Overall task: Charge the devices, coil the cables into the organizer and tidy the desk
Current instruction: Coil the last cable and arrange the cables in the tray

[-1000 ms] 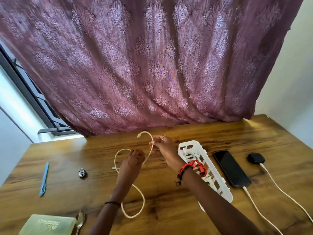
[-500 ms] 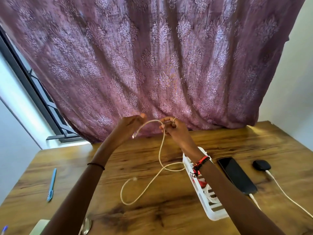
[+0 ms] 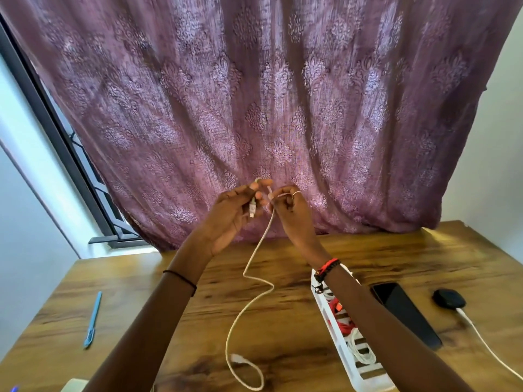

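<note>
Where the desk [image 3: 283, 335] nears its left edge, a blue pen [image 3: 92, 321] lies flat. Raised above the rear edge, before a purple curtain [image 3: 254, 94], the left hand [image 3: 229, 216] pinches the small connector end of a white cable [image 3: 254, 250] between thumb and fingers. Just beside it, the right hand [image 3: 291, 213] grips the same cable with curled fingers. The cable hangs from both hands to the desk, its other plug resting near the front edge. To the right stands a white organizer [image 3: 335, 338] holding coiled red and white cables [image 3: 360, 352]. Toward the right edge lie a dark phone [image 3: 404, 312] and a black round device [image 3: 448, 298], with a second white lead [image 3: 486, 346] plugged into it.
</note>
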